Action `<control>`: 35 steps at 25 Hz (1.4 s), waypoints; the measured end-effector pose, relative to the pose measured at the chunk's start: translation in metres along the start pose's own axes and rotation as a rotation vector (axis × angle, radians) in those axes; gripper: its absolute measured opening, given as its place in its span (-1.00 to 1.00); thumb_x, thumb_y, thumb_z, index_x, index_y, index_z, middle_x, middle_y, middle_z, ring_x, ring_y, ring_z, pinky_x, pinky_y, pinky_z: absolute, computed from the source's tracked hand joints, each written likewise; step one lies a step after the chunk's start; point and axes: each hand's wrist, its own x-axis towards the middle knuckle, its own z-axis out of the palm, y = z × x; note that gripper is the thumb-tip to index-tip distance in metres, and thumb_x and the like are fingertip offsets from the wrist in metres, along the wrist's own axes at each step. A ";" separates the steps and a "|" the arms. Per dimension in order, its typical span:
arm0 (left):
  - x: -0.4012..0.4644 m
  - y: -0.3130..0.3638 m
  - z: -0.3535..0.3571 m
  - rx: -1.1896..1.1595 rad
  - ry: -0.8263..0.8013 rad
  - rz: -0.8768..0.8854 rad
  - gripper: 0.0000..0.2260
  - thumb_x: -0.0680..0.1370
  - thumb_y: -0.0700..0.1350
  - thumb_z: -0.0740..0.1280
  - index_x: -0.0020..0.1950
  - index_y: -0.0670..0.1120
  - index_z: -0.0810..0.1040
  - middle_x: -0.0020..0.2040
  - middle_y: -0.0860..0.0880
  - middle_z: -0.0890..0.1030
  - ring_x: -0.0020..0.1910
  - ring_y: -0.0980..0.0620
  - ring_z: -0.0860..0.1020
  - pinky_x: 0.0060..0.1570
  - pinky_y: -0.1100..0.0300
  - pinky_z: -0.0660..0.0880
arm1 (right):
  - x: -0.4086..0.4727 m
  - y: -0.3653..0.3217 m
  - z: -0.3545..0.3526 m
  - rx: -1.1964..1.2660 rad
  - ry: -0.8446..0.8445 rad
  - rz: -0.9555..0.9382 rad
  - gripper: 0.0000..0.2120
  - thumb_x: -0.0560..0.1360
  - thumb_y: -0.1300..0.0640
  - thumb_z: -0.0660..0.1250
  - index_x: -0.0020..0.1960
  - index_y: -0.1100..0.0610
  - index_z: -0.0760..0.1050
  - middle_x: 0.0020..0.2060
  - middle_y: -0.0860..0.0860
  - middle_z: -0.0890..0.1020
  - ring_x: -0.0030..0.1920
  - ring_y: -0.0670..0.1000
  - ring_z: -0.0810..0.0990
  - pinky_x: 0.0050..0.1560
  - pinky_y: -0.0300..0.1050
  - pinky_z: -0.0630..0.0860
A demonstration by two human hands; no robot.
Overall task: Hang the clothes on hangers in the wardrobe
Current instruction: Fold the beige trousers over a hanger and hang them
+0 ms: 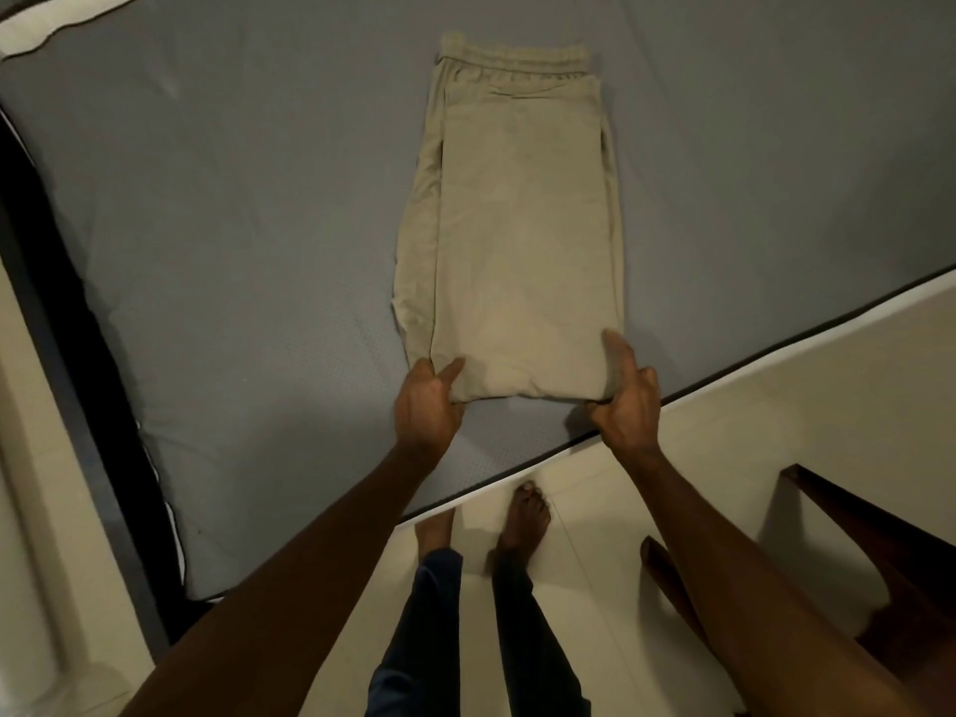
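Currently | we pinch both near corners of folded beige trousers (517, 225): left hand (427, 401), right hand (628, 401) | trousers flat on grey mattress (233, 225), waistband at mattress's far side | no hanger or wardrobe in view | hanging not yet started, judged early

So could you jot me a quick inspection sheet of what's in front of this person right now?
Surface: grey mattress, smooth.
Job's things: beige trousers, folded, lying flat on the mattress, waistband at the far end; no hanger or wardrobe seen.
Clutter: nothing seen.
Hands: left hand and right hand each pinch a near corner of the trousers.
Cables: nothing seen.
Surroundings: pale floor, dark wooden furniture at right, the person's bare feet.
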 end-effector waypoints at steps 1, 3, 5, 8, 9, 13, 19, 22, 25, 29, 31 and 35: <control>0.004 0.000 -0.001 -0.045 -0.021 -0.031 -0.39 0.49 -0.04 0.53 0.52 0.07 0.45 0.19 -0.17 0.54 0.13 -0.19 0.58 0.13 -0.04 0.56 | -0.002 -0.001 -0.001 -0.057 0.001 -0.059 -0.07 0.37 0.29 0.51 0.58 -0.23 0.21 0.10 0.09 0.55 0.00 0.04 0.38 -0.02 -0.05 0.46; 0.005 -0.002 -0.002 0.004 -0.004 0.021 -0.46 0.45 -0.06 0.57 0.42 0.00 0.55 0.10 -0.18 0.62 0.02 -0.19 0.64 0.00 -0.01 0.61 | -0.004 -0.002 -0.005 -0.142 0.029 -0.121 -0.24 0.39 0.32 0.47 0.50 -0.12 0.40 0.00 0.08 0.63 -0.05 0.05 0.37 -0.13 -0.04 0.45; -0.001 -0.003 -0.002 0.098 0.039 0.136 -0.51 0.38 -0.12 0.60 0.29 -0.07 0.63 -0.06 -0.17 0.67 -0.14 -0.19 0.67 -0.18 0.01 0.63 | -0.006 -0.010 -0.011 -0.175 0.070 -0.113 -0.35 0.39 0.37 0.44 0.43 -0.02 0.52 -0.09 0.08 0.65 -0.07 0.10 0.40 -0.16 -0.02 0.47; -0.003 -0.004 -0.010 0.143 0.048 0.234 -0.66 0.31 -0.11 0.62 0.06 -0.10 0.72 -0.18 -0.13 0.68 -0.26 -0.17 0.66 -0.28 0.07 0.60 | -0.014 -0.012 -0.015 -0.260 0.082 -0.118 -0.41 0.36 0.39 0.44 0.33 0.01 0.61 -0.18 0.10 0.65 -0.10 0.13 0.45 -0.16 -0.04 0.43; -0.003 -0.004 -0.015 0.160 0.053 0.263 -0.69 0.29 -0.07 0.64 -0.02 -0.09 0.73 -0.21 -0.12 0.68 -0.30 -0.15 0.65 -0.31 0.10 0.57 | -0.018 -0.010 -0.018 -0.249 0.093 -0.107 -0.45 0.36 0.37 0.43 0.30 0.01 0.64 -0.20 0.10 0.65 -0.12 0.13 0.45 -0.17 -0.06 0.41; -0.017 0.002 -0.033 0.290 0.080 0.306 -0.73 0.27 0.01 0.67 -0.27 -0.09 0.66 -0.33 -0.07 0.61 -0.44 -0.05 0.56 -0.42 0.22 0.40 | -0.033 -0.010 -0.036 -0.151 0.141 -0.089 -0.54 0.37 0.23 0.29 0.21 0.02 0.70 -0.25 0.13 0.63 -0.16 0.15 0.44 -0.18 -0.11 0.32; -0.040 0.012 -0.044 -0.503 0.263 -0.403 -0.76 0.52 -0.26 0.41 0.17 -0.15 0.53 -0.12 -0.04 0.60 -0.14 0.00 0.59 -0.12 0.16 0.49 | -0.036 -0.018 -0.043 0.018 0.117 -0.016 -0.58 0.36 0.21 0.26 0.14 0.08 0.73 -0.15 0.14 0.69 -0.12 0.19 0.57 -0.17 -0.12 0.41; -0.051 0.008 -0.031 -0.692 0.319 -0.424 -0.86 0.53 -0.28 0.37 0.03 -0.08 0.58 -0.17 0.05 0.59 -0.16 0.00 0.60 -0.07 0.04 0.60 | -0.035 -0.010 -0.039 0.079 0.089 -0.001 -0.58 0.36 0.26 0.30 0.15 0.07 0.73 -0.13 0.11 0.71 -0.13 0.17 0.62 -0.14 -0.11 0.50; -0.058 0.005 -0.019 -0.714 0.348 -0.404 -0.95 0.48 -0.14 0.38 -0.16 -0.10 0.59 -0.26 0.00 0.59 -0.25 0.01 0.56 -0.21 0.13 0.51 | -0.035 0.000 -0.031 0.042 0.070 -0.001 -0.55 0.37 0.33 0.35 0.19 0.04 0.71 -0.12 0.11 0.70 -0.13 0.16 0.62 -0.14 -0.07 0.55; -0.071 0.005 -0.006 -0.553 0.221 -0.403 -0.67 0.37 0.15 0.58 -0.26 -0.07 0.59 -0.34 0.04 0.59 -0.37 0.09 0.54 -0.33 0.22 0.46 | -0.034 0.008 -0.024 0.051 0.074 -0.007 -0.56 0.41 0.38 0.38 0.22 0.06 0.69 -0.13 0.11 0.69 -0.16 0.14 0.61 -0.18 -0.16 0.48; -0.074 0.002 0.004 -0.586 0.128 -0.504 -0.56 0.27 0.19 0.66 -0.16 -0.08 0.60 -0.31 0.04 0.63 -0.33 0.07 0.59 -0.29 0.19 0.55 | -0.032 0.009 -0.025 0.061 0.069 -0.002 -0.57 0.42 0.39 0.39 0.22 0.08 0.69 -0.12 0.12 0.70 -0.19 0.10 0.63 -0.18 -0.21 0.46; -0.081 -0.004 0.015 -0.760 0.026 -0.518 -0.67 0.31 0.00 0.68 -0.12 -0.14 0.66 -0.28 -0.06 0.70 -0.28 -0.07 0.69 -0.25 0.07 0.65 | -0.029 0.012 -0.028 0.061 0.048 -0.014 -0.59 0.42 0.37 0.41 0.21 0.07 0.70 -0.13 0.11 0.71 -0.20 0.08 0.64 -0.19 -0.22 0.46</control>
